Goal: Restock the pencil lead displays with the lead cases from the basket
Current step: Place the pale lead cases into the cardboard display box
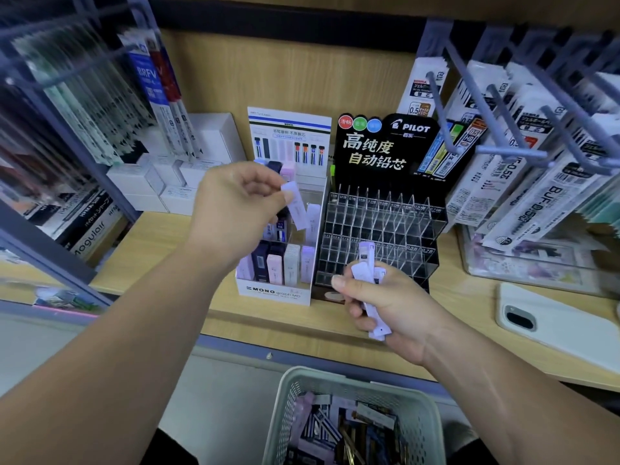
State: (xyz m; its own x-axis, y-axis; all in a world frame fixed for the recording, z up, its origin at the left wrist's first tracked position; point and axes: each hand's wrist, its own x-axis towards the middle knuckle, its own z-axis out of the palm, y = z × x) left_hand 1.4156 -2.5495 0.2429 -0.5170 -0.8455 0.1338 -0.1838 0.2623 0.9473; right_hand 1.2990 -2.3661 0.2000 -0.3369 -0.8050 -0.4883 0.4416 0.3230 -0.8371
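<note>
A mesh basket point(285, 411) of loose lead cases sits nearest the camera, below the counter point(268, 320) edge. Above it, a bundle of lavender cases point(367, 260) is gripped roughly upright in the curled fingers of the right hand point(392, 313). A single lavender case point(297, 209) is pinched between thumb and forefinger of the left hand point(235, 203), long axis near vertical, top leaning left, lower end aimed into the MONO display point(273, 292) (the Pilot rack point(379, 229) alongside appears unfilled). The case is best straightened, then lowered into a matching slot.
</note>
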